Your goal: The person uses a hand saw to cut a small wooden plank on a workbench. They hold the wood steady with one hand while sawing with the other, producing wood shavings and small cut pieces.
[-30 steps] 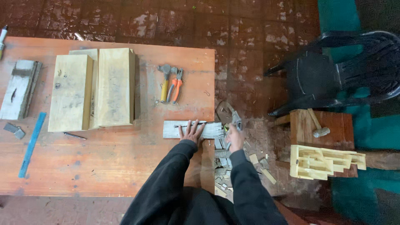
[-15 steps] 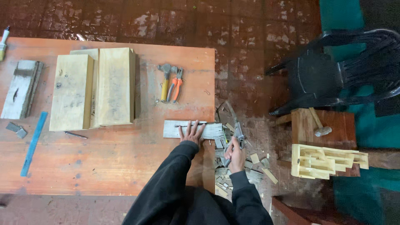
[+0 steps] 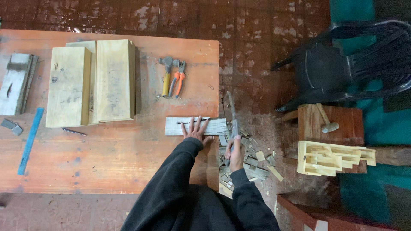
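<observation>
My left hand (image 3: 196, 129) lies flat, fingers spread, on a pale weathered wood strip (image 3: 177, 126) that sits at the right edge of the reddish wooden table (image 3: 107, 158) and overhangs it. My right hand (image 3: 235, 150) is closed around the handle of a handsaw (image 3: 232, 114), whose narrow blade points away from me just past the strip's overhanging end. Dark sleeves cover both arms.
Two big pale wood blocks (image 3: 90, 81) lie mid-table, with a hammer (image 3: 166, 77) and orange pliers (image 3: 179, 79) beside them. A blue ruler (image 3: 30, 140) and a grey block (image 3: 15, 83) lie left. Offcuts (image 3: 257, 164) litter the floor; a black chair (image 3: 355, 64), a stool with mallet (image 3: 327, 122) and a wooden piece (image 3: 332, 158) stand right.
My right hand has dropped back toward me with the saw, from beside the strip's end to lower right of it. The left hand has stayed flat on the strip.
</observation>
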